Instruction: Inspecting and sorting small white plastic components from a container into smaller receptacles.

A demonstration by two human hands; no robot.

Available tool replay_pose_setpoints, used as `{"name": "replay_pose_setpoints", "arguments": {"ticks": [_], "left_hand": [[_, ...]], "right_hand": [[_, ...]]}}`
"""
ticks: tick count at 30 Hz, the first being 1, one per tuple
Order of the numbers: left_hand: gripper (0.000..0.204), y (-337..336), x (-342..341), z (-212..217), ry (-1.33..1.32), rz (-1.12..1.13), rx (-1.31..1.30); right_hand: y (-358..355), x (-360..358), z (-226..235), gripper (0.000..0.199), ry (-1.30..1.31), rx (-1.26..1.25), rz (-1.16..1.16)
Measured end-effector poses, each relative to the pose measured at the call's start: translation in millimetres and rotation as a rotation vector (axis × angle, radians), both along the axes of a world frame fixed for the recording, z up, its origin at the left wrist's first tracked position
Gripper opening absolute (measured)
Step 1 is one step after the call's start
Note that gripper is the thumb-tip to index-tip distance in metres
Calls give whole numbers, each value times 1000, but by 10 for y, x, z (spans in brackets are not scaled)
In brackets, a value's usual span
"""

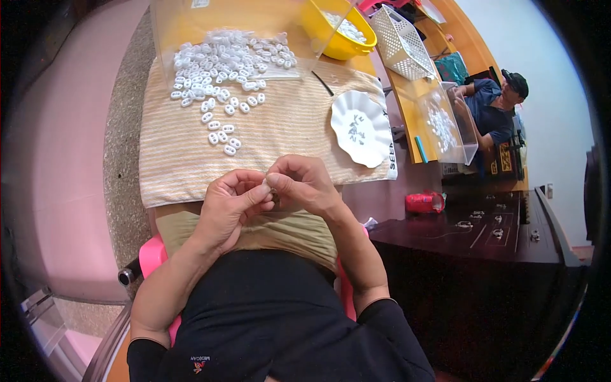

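My left hand (230, 205) and my right hand (304, 184) meet above my lap, just off the near edge of the towel (286, 137). Both are closed in a pinch, fingertips together, around a small white piece (266, 182) mostly covered by the fingers. On the towel beyond lies a heap of white oval plastic pieces with two holes (216, 63), and several loose ones (230, 150) trail toward my hands. To the right, a white dish with a wavy rim (340, 105) holds small grey bits (357, 130).
A clear box (324, 38) stands over part of the heap. Behind the dish lie a thin black stick (323, 83), a yellow basin (312, 19) and a white perforated basket (398, 41). Another person (493, 105) sits at the right beside a second clear box (470, 137).
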State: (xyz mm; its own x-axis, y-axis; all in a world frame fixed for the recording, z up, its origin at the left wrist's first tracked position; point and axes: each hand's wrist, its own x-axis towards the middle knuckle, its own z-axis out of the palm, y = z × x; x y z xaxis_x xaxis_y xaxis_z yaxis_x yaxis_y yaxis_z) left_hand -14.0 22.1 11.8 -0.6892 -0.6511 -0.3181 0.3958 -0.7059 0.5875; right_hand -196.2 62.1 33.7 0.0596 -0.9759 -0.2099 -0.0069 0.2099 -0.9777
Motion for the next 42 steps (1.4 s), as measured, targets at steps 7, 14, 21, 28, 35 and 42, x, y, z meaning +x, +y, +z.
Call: {"name": "replay_pose_setpoints", "arguments": {"ticks": [7, 14, 21, 28, 35, 42], "left_hand": [[21, 23, -16, 3, -31, 2, 55], [15, 8, -5, -11, -33, 12, 30], [14, 26, -25, -91, -108, -16, -136], [19, 36, -30, -31, -112, -9, -97], [18, 27, -34, -38, -99, -33, -69], [18, 30, -31, -29, -108, -33, -37]], "right_hand": [[85, -218, 82, 13, 244, -102, -168], [64, -1030, 222, 11, 501, -96, -459], [-66, -1975, 27, 14, 996, -165, -474], [-269, -2033, -15, 20, 1289, -176, -317], [-339, -2107, -72, 17, 1398, -194, -230], [-322, -2027, -87, 13, 1377, -165, -244]]}}
